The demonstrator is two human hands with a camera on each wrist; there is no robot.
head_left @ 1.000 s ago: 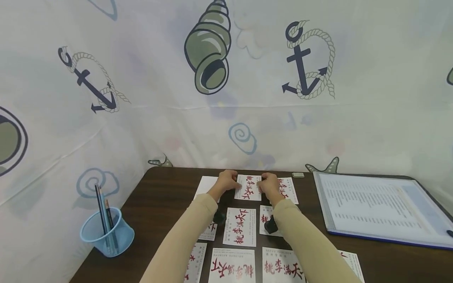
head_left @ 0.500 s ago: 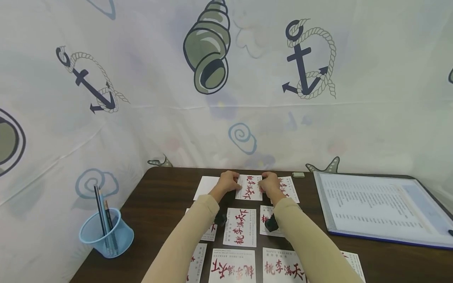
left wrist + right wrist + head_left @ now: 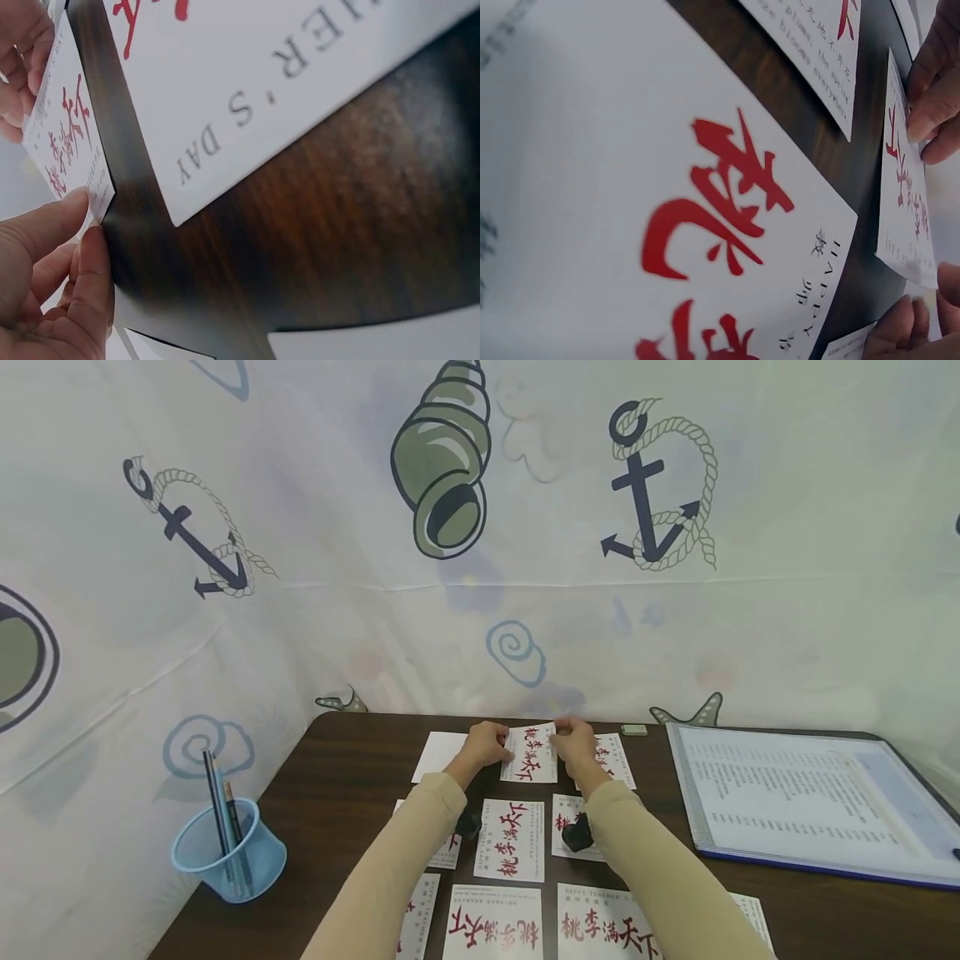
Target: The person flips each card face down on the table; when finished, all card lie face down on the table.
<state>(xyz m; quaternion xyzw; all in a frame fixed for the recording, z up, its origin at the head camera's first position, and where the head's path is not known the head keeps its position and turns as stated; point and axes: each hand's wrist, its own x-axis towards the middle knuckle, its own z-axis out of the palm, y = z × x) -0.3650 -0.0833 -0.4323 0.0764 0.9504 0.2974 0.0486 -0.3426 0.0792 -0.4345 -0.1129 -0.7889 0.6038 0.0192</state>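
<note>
Your sleeves hide parts of the cards in the middle rows, and the wrist views crop most cards to blurred corners. Your left hand (image 3: 486, 745) and right hand (image 3: 576, 743) each pinch an edge of a thin white card (image 3: 530, 753) with red brush lettering, at the far side of the dark wood-grain counter (image 3: 337, 793). A plain white card (image 3: 437, 755) lies just left; a blue pencil cup (image 3: 227, 853) and a clear-sleeved folder (image 3: 802, 802) flank the rows.

Far table (image 3: 345, 777) edge: 1 card (image 3: 531, 753) between left hand (image 3: 486, 745) and right hand (image 3: 576, 747). Card rows nearer. Pen cup (image 3: 227, 852) left, binder (image 3: 802, 802) right.
</note>
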